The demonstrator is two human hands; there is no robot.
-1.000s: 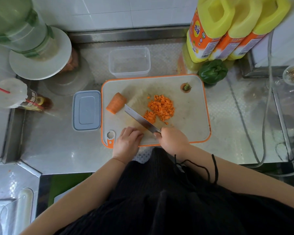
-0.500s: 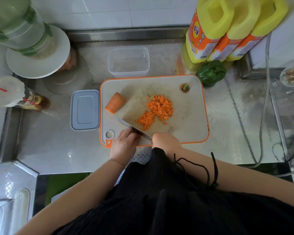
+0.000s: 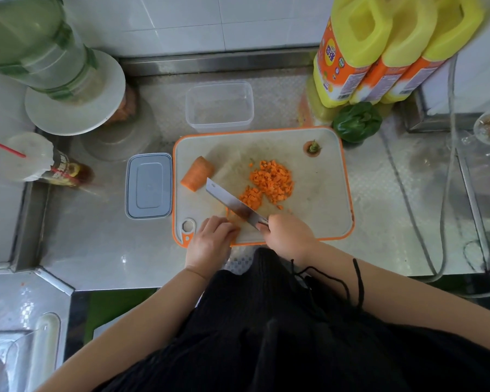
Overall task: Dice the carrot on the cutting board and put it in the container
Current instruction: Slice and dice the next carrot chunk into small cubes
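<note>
A white cutting board with an orange rim [image 3: 323, 193] lies on the steel counter. On it are a pile of diced carrot [image 3: 269, 183], an uncut carrot chunk [image 3: 197, 174] at the left and the carrot top [image 3: 312, 147] at the far right corner. My right hand [image 3: 287, 234] grips the handle of a knife [image 3: 232, 203] whose blade slants up and left, beside the dice. My left hand [image 3: 211, 240] is at the board's near edge with curled fingers over small carrot pieces, which it mostly hides. An empty clear container [image 3: 219, 107] stands behind the board.
A grey container lid [image 3: 149, 185] lies left of the board. Yellow oil jugs [image 3: 379, 49] and a green pepper [image 3: 357, 122] stand at the back right. A large green bottle on a white stand [image 3: 74, 91] and a cup with a straw [image 3: 37, 161] occupy the left.
The knife slid toward the near edge of the board beside my left hand, then moved back up and right next to the dice. A small batch of dice has joined the pile's left side.
</note>
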